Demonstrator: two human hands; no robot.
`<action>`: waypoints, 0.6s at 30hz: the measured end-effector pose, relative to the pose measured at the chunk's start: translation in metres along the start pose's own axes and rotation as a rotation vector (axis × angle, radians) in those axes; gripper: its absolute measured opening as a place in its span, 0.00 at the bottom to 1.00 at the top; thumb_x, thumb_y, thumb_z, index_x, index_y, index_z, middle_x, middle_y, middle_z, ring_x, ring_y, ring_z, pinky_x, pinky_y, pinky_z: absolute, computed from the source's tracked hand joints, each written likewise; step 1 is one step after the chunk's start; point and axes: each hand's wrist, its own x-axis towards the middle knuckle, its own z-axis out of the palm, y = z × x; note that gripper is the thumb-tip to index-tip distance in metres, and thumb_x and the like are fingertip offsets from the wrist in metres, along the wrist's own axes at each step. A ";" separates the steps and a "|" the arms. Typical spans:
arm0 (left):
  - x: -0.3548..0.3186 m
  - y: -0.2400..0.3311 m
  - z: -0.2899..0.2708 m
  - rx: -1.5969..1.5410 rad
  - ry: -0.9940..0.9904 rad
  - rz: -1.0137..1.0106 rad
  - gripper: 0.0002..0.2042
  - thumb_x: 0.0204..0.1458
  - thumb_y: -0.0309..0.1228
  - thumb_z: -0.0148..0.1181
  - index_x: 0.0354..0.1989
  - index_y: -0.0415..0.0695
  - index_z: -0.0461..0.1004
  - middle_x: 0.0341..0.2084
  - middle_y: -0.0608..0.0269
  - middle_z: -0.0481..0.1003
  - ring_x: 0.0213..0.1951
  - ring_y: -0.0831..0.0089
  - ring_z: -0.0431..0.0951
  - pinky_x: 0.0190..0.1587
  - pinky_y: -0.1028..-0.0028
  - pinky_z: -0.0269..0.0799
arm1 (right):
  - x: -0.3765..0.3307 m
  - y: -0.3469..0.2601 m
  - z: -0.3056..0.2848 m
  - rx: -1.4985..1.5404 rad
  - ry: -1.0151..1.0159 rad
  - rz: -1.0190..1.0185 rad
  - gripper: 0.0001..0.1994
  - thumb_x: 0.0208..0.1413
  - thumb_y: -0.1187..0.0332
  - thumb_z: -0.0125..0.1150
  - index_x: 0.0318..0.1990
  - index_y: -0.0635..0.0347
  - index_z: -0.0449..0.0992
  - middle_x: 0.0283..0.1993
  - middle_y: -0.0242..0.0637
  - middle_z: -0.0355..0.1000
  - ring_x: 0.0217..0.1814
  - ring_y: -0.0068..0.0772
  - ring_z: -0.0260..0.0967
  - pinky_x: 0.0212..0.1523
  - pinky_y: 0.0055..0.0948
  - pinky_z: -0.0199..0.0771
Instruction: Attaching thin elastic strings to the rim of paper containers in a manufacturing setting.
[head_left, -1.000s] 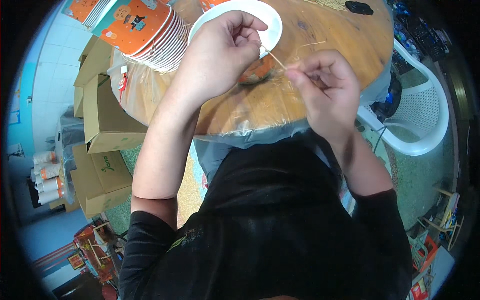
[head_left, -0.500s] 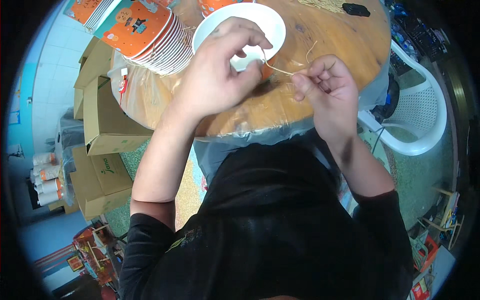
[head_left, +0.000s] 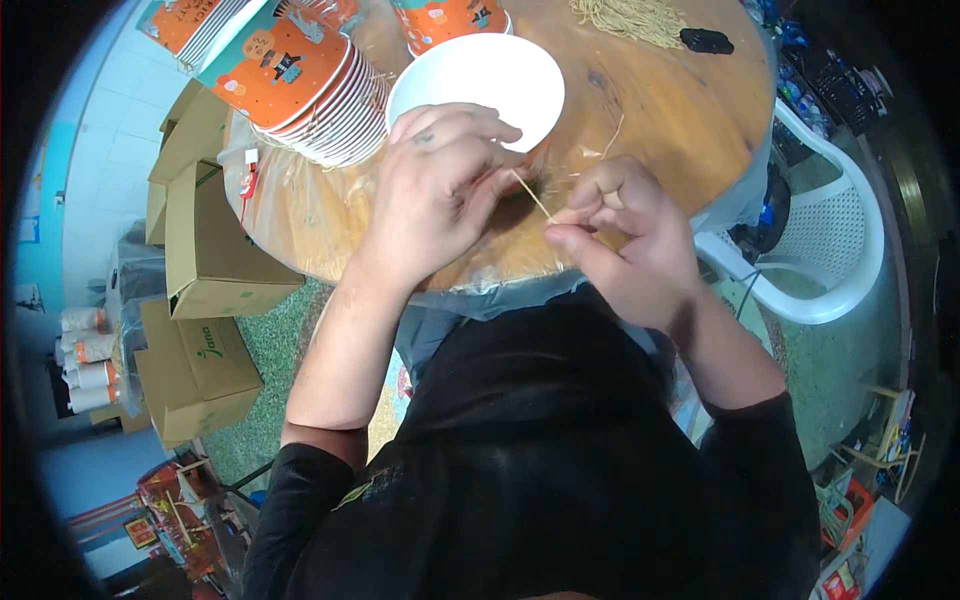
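Observation:
A thin tan cord (head_left: 533, 195) runs taut and slanting between my two hands above the table. One end is pinched in the fingertips of my right hand (head_left: 635, 240). The thumb and fingers of my left hand (head_left: 440, 195) close on the other end, beside the near side of a white-lined paper bucket (head_left: 475, 85). This bucket lies with its round white face toward me; my left hand covers its lower edge. To the left leans a nested stack of orange printed paper buckets (head_left: 290, 65), with tan cord strands along their rims.
A bundle of tan cords (head_left: 625, 20) lies at the far side of the round wooden table (head_left: 690, 120), by a small black object (head_left: 706, 40). A red-and-white tube (head_left: 249, 175) rests near the left edge. Cardboard boxes (head_left: 225, 245) stand left, a white plastic chair (head_left: 825, 220) right.
Both hands have come nearer to me, the right one also moving left. The slack cord between them is now straight and slopes down to my right hand.

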 end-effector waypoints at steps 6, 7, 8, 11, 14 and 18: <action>-0.016 0.005 -0.028 0.012 -0.096 0.034 0.05 0.60 0.29 0.67 0.32 0.45 0.78 0.54 0.60 0.84 0.71 0.52 0.78 0.79 0.39 0.57 | 0.023 0.017 -0.051 -0.865 0.110 -0.442 0.07 0.63 0.78 0.69 0.44 0.56 0.87 0.41 0.42 0.82 0.46 0.50 0.82 0.48 0.44 0.83; -0.018 0.005 -0.034 0.003 -0.120 0.039 0.06 0.61 0.28 0.64 0.31 0.45 0.76 0.55 0.58 0.84 0.71 0.50 0.77 0.80 0.38 0.55 | 0.025 0.021 -0.059 -0.935 0.170 -0.441 0.07 0.63 0.78 0.69 0.44 0.56 0.88 0.41 0.41 0.82 0.46 0.49 0.82 0.47 0.43 0.83; -0.023 0.000 -0.036 -0.024 -0.129 0.046 0.05 0.56 0.29 0.61 0.30 0.45 0.72 0.55 0.55 0.84 0.71 0.46 0.77 0.80 0.37 0.53 | 0.030 0.023 -0.069 -0.998 0.172 -0.414 0.07 0.62 0.77 0.70 0.45 0.56 0.89 0.41 0.41 0.83 0.46 0.49 0.83 0.48 0.43 0.83; -0.035 -0.013 -0.041 -0.100 -0.114 0.033 0.06 0.51 0.30 0.62 0.28 0.46 0.70 0.54 0.55 0.84 0.71 0.46 0.77 0.79 0.39 0.53 | 0.040 0.026 -0.086 -1.109 0.427 -0.503 0.06 0.64 0.77 0.72 0.46 0.60 0.89 0.40 0.41 0.83 0.40 0.44 0.82 0.43 0.36 0.82; -0.036 -0.027 -0.051 -0.156 -0.123 0.006 0.09 0.47 0.29 0.64 0.27 0.47 0.67 0.53 0.55 0.85 0.71 0.46 0.77 0.77 0.40 0.56 | 0.050 0.024 -0.090 -0.931 0.536 -0.415 0.05 0.64 0.74 0.73 0.46 0.59 0.89 0.40 0.42 0.84 0.40 0.44 0.84 0.45 0.37 0.83; -0.032 -0.043 -0.054 -0.170 -0.017 -0.073 0.10 0.48 0.24 0.67 0.34 0.45 0.70 0.59 0.53 0.83 0.68 0.48 0.78 0.74 0.49 0.63 | 0.054 0.037 -0.087 -0.663 0.521 -0.184 0.06 0.69 0.71 0.72 0.47 0.63 0.89 0.39 0.38 0.85 0.37 0.28 0.83 0.42 0.29 0.81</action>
